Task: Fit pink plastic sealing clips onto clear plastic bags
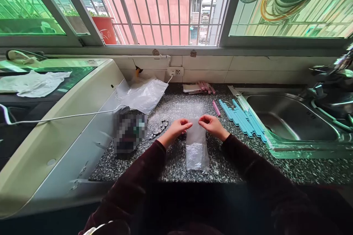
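A clear plastic bag (196, 150), long and narrow, hangs down between my hands over the speckled counter (173, 169). My left hand (179, 128) pinches its upper left corner between thumb and fingers. At the upper right corner, my right hand (213, 126) is closed in a similar pinch. Whether the bag's mouth is parted cannot be made out. Beyond my right hand lies a single pink stick (216, 108), and to its right a spread of several light-blue flat sticks (239, 119). A dark beaded string (160, 128) rests left of my left hand.
Bundled pink sticks in clear wrapping (200, 87) lie by the wall, near a socket (175, 71). A crumpled clear bag (145, 93) and a blurred-out dark object (131, 132) are at left, beside a washing machine (82, 91). A steel sink (292, 115) borders the right.
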